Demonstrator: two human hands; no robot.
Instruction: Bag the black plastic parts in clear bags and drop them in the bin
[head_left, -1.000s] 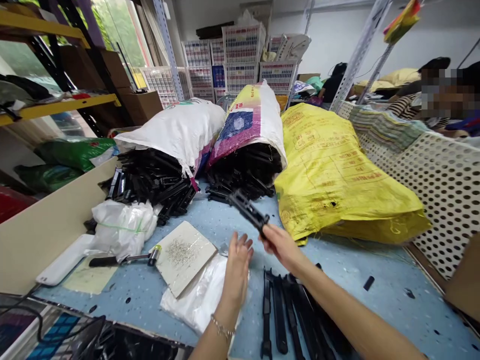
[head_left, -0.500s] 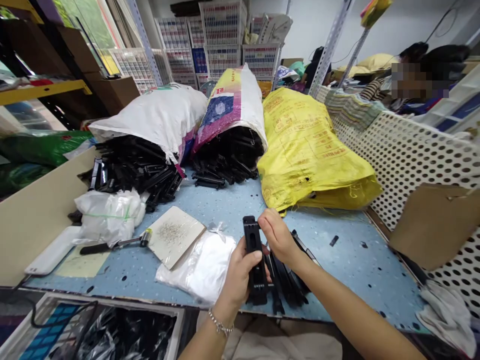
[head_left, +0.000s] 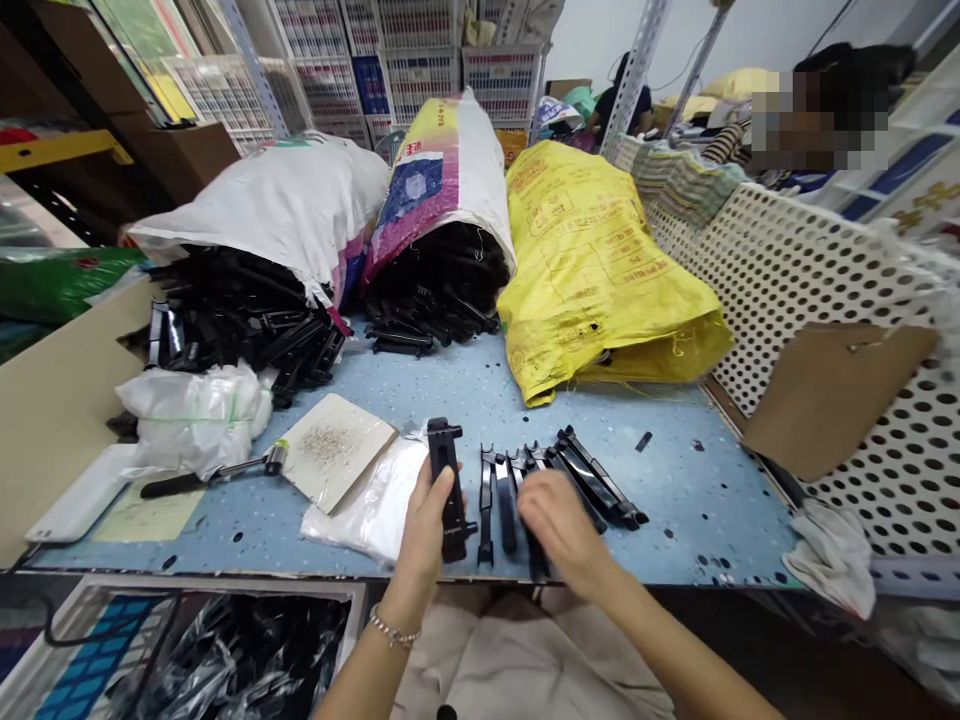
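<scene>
Now, from the head camera: the left hand [head_left: 429, 520] is clamped around a black plastic bar [head_left: 448, 487], fingers wrapped over its lower half, the thumb pressed on the front face. That bar is long and flat with a forked top end, and it stands out from the grip, angled away over the near edge of the desk [head_left: 465, 400]. Beside it, the right hand [head_left: 559, 525] lies palm down, fingers loosely spread, not closed on anything, resting on a row of black bars [head_left: 592, 480]. Those bars are the same slim, hard, matte shape, lined side by side and fanning out to the right. Both forearms reach in from below, the left wrist wearing a thin bracelet [head_left: 394, 632].

Around them: a speckled light-blue desk top, a crinkled clear plastic bag [head_left: 375, 500] just left of the held bar, a pale square board [head_left: 335, 448] dusted with tiny metal bits, and a small hammer [head_left: 210, 475] touching its corner. Further back, a white sack [head_left: 277, 205] and a pink-and-white sack [head_left: 442, 180] spill more black bars, and a woven yellow sack [head_left: 600, 260] lies shut. Perforated white panel [head_left: 810, 300] on the right.
</scene>
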